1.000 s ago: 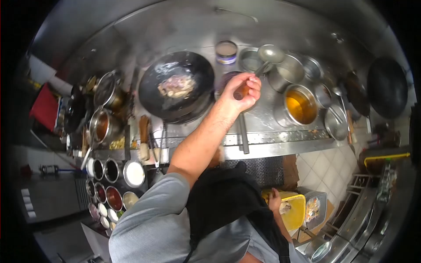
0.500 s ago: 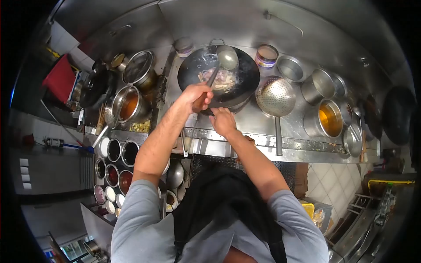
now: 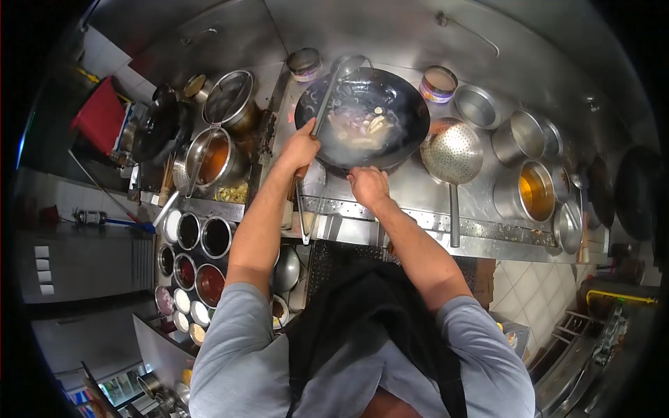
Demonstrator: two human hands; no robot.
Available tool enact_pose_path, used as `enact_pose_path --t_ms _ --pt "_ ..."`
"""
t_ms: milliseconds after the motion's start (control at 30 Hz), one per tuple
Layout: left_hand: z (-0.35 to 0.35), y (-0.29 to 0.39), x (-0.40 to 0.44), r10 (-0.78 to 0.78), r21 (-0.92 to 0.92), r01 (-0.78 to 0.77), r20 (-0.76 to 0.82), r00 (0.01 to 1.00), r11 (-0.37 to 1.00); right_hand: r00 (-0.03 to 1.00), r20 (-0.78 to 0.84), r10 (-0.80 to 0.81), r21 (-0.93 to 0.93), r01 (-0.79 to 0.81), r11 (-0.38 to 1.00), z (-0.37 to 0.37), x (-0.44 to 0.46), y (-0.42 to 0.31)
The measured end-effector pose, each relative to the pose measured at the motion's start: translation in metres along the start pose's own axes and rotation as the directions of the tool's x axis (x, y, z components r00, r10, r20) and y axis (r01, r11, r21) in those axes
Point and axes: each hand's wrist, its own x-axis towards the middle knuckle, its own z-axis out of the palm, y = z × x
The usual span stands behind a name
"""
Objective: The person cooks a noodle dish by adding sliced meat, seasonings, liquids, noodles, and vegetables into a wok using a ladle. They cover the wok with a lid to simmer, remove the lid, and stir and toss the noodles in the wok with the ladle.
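Note:
A black wok (image 3: 411,115) sits on the steel stove, with pale food pieces (image 3: 362,130) in steaming liquid inside it. My left hand (image 3: 300,150) is wrapped round the wooden grip of a ladle (image 3: 326,104). The ladle's shaft crosses the wok's left side, and its bowl lies at the far rim. At the wok's near rim, my right hand (image 3: 369,187) is closed on the wok's edge; the exact part gripped is hidden under the fingers.
Right of the wok lie a perforated strainer (image 3: 453,152), a labelled tin (image 3: 438,84) and steel pots, one with amber liquid (image 3: 536,191). To the left are a pot of orange-brown liquid (image 3: 212,159), metal tongs (image 3: 304,224) and several sauce containers (image 3: 210,282).
The view has swung left. My left hand has brought the ladle over to the wok, and its bowl has moved to the far rim. My right hand has risen from below to the wok's near rim.

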Motion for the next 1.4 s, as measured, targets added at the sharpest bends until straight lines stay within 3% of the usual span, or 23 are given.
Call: enact_pose_path --t_ms 100,233,433,633,733,767,833,867,900,967,1000,1067,1100,1233,1300,1400 --pt "0.015 0.005 0.007 -0.099 -0.051 0.1 0.022 0.995 0.994 1.0 0.006 -0.01 -0.013 0.01 1.0 -0.004 0.0 0.007" --pt "0.036 -0.008 0.014 0.069 0.107 -0.059 -0.087 0.994 0.992 0.999 -0.022 -0.042 -0.048 0.041 0.998 -0.003 0.0 0.015" --pt "0.044 0.003 0.009 0.009 0.216 0.014 -0.108 0.994 0.976 0.999 -0.009 -0.046 -0.058 0.045 0.997 -0.004 -0.001 0.016" --pt "0.004 -0.016 -0.04 0.164 0.307 -0.195 0.125 0.979 0.931 0.999 -0.003 -0.045 -0.022 0.044 0.999 -0.004 -0.002 0.018" --pt "-0.005 -0.013 -0.082 -0.008 0.293 -0.037 0.149 0.989 0.955 0.999 -0.009 -0.037 0.016 0.037 0.999 -0.007 -0.003 0.021" --pt "0.001 -0.011 -0.094 -0.043 0.306 0.017 0.078 0.996 0.952 0.999 -0.009 -0.033 0.034 0.033 0.999 -0.009 -0.005 0.022" --pt "0.021 -0.017 -0.114 -0.107 0.321 0.122 -0.064 0.992 0.939 0.945 -0.279 -0.168 0.098 0.202 0.975 -0.016 -0.026 0.026" --pt "0.039 -0.05 -0.11 -0.057 0.287 0.094 -0.136 0.989 0.953 0.884 -0.411 -0.222 0.105 0.288 0.952 -0.022 -0.041 0.029" --pt "0.044 -0.044 -0.11 -0.082 0.246 0.116 -0.142 0.986 0.962 0.901 -0.363 -0.238 0.146 0.308 0.94 -0.033 -0.062 0.035" --pt "0.061 -0.021 -0.108 -0.134 0.151 0.156 -0.148 0.98 0.976 0.94 -0.247 -0.234 0.235 0.292 0.927 -0.065 -0.114 0.055" --pt "0.068 0.009 -0.112 -0.138 0.014 0.141 -0.118 0.983 0.99 0.962 -0.174 -0.209 0.285 0.252 0.925 -0.079 -0.143 0.07" --pt "0.088 0.063 -0.117 -0.177 -0.152 0.167 -0.054 0.983 0.974 0.966 -0.197 -0.168 0.334 0.227 0.915 -0.084 -0.197 0.12" --pt "0.101 0.09 -0.117 -0.187 -0.228 0.18 -0.008 0.982 0.957 0.981 -0.184 -0.066 0.353 0.128 0.927 -0.084 -0.227 0.147" --pt "0.15 0.202 -0.091 0.081 -0.431 0.035 0.246 0.966 0.902 0.97 -0.168 0.177 0.322 -0.116 0.94 -0.106 -0.333 0.235" --pt "0.191 0.255 -0.064 0.166 -0.566 0.118 0.425 0.89 0.816 0.952 -0.145 0.271 0.313 -0.216 0.925 -0.113 -0.372 0.263" --pt "0.266 0.329 -0.034 0.2 -0.522 0.16 0.565 0.8 0.838 0.906 -0.161 0.392 0.289 -0.337 0.896 -0.11 -0.414 0.299"
